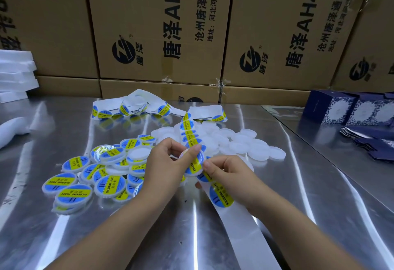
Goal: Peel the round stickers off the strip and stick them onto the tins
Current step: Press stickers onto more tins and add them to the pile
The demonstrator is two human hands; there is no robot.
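centring the sticker (195, 164) on the tin (192, 175) above mid-worktop (149, 237): left hand (164, 163) grips the tin, right hand (226, 173) pinches the sticker's edge. best smoothed outward from the middle. the strip (238, 222) trails to the near edge. blue boxes (332, 107) at the right edge hide their contents.

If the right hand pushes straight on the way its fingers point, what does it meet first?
The tin gripped by the left hand: the right hand points up-left, fingertips already at its stickered face, it seems.
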